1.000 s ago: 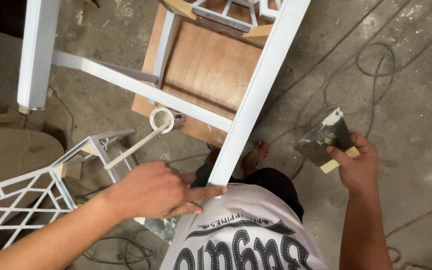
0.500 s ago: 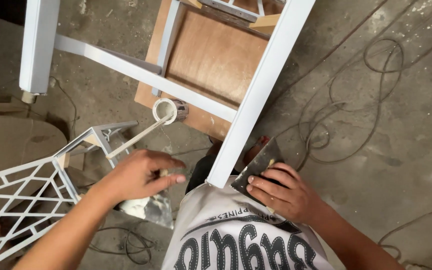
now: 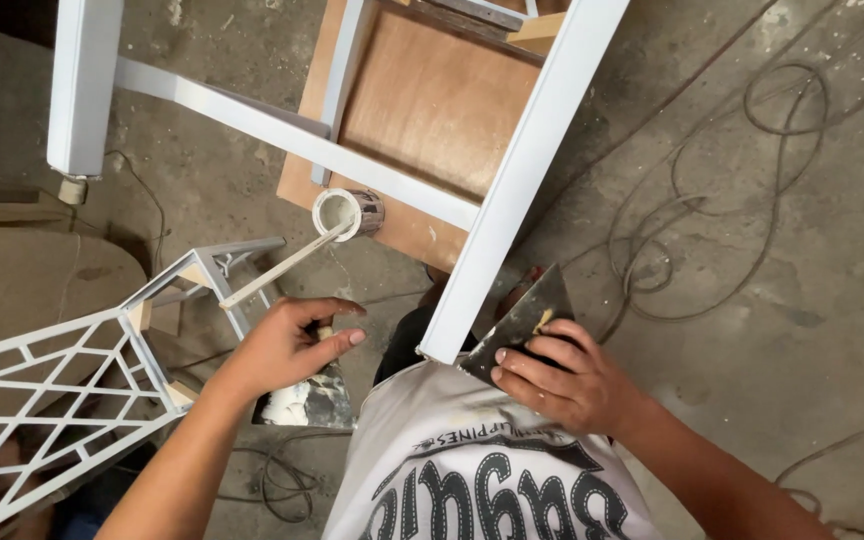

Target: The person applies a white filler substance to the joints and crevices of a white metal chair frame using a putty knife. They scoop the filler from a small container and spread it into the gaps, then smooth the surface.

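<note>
Scraper: a dark, putty-smeared scraper sits under the right hand, its blade against the lower end of a white frame rail.
Right hand: fingers pressed flat over the scraper, holding it at the rail's end, just above the person's grey printed shirt.
Left hand: the left hand is curled loosely around a second, paint-spattered tool; only part of that tool shows.
Progress: the frame already looks evenly white; judging by the blade's place, filling or smoothing at the rail's end seems to be in hand, and how much is left cannot be told.
Tin: a small round tin with a stir stick stands on the floor near the left hand.
Surroundings: a brown board, a white lattice frame at left, cables on the concrete floor.
</note>
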